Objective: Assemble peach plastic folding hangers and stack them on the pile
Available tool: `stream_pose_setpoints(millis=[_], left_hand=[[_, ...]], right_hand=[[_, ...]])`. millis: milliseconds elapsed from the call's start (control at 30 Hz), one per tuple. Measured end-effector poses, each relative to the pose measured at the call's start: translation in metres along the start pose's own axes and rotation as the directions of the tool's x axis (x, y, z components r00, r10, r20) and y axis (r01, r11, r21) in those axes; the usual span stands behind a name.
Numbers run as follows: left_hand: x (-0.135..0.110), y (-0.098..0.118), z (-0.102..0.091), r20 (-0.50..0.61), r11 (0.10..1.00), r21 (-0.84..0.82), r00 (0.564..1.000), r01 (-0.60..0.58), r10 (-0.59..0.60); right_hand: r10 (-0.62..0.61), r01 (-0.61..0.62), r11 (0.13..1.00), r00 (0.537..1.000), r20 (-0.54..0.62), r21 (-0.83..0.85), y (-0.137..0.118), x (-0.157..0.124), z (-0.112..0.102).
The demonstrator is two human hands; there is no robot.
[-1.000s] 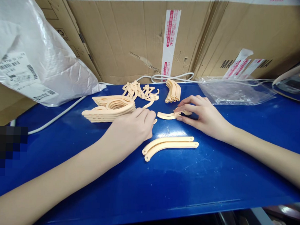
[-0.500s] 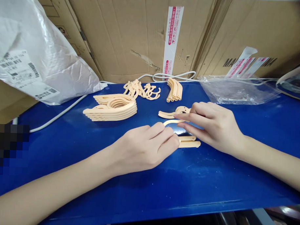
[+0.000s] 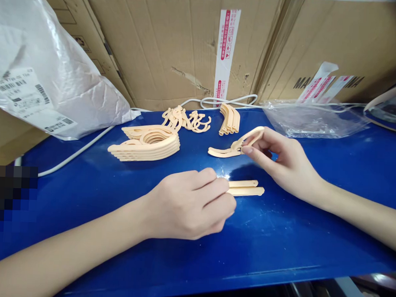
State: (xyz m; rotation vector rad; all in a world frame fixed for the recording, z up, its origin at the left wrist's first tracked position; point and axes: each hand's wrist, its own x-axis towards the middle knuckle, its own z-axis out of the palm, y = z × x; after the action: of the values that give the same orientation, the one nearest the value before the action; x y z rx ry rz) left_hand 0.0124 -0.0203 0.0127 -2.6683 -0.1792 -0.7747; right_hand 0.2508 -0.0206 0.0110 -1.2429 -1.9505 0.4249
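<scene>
My left hand (image 3: 191, 204) lies curled over the near ends of two long peach curved arm pieces (image 3: 247, 188) on the blue table (image 3: 118, 206), fingers closed on them. My right hand (image 3: 282, 162) pinches one peach curved piece (image 3: 250, 137) and holds it lifted above the table. Just below it another curved piece with a hook part (image 3: 222, 152) rests on the surface. Further back sit a stack of assembled peach hangers (image 3: 146, 142), a heap of small hooks (image 3: 186, 118) and a bundle of curved arms (image 3: 229, 119).
Cardboard boxes (image 3: 175, 48) wall off the back. A white plastic bag (image 3: 41, 69) with labels sits at the left, a clear plastic bag (image 3: 309, 120) at the right. A white cable (image 3: 74, 153) runs along the table's back and left.
My left hand drew back from the hanger stack onto the two long pieces. My right hand picked a curved piece off the table and raised it.
</scene>
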Motion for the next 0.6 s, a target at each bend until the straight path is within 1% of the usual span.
stream_pose_setpoints(millis=[67,133,200,267,400,500,600], left_hand=[[0.0009,-0.0011,0.0036,0.068,0.999,-0.015,0.997,0.046,-0.045],[0.0012,-0.0021,0.0068,0.139,0.991,-0.067,0.985,0.114,-0.104],[0.0010,-0.0026,0.0084,0.214,0.976,-0.129,0.966,0.174,-0.144],[0.0004,-0.0026,0.0085,0.274,0.965,-0.160,0.948,0.210,-0.161],[-0.0013,-0.0022,0.0072,0.322,0.951,-0.183,0.929,0.251,-0.183],[-0.0020,-0.0032,0.0068,0.356,0.943,-0.190,0.914,0.273,-0.193],[-0.0019,-0.0045,0.0063,0.367,0.943,-0.186,0.910,0.276,-0.194]], right_hand=[[0.028,-0.031,0.993,0.999,0.033,0.112,0.0018,-0.0005,0.0026],[0.047,-0.066,0.978,0.994,0.099,0.199,0.0033,-0.0007,0.0056],[0.056,-0.095,0.963,0.985,0.161,0.251,0.0044,-0.0006,0.0083],[0.050,-0.108,0.955,0.977,0.208,0.277,0.0051,0.0000,0.0098],[0.037,-0.116,0.953,0.961,0.274,0.279,0.0052,0.0012,0.0091],[0.057,-0.145,0.952,0.949,0.311,0.270,0.0048,0.0012,0.0078],[0.072,-0.167,0.949,0.941,0.331,0.269,0.0047,0.0009,0.0075]])
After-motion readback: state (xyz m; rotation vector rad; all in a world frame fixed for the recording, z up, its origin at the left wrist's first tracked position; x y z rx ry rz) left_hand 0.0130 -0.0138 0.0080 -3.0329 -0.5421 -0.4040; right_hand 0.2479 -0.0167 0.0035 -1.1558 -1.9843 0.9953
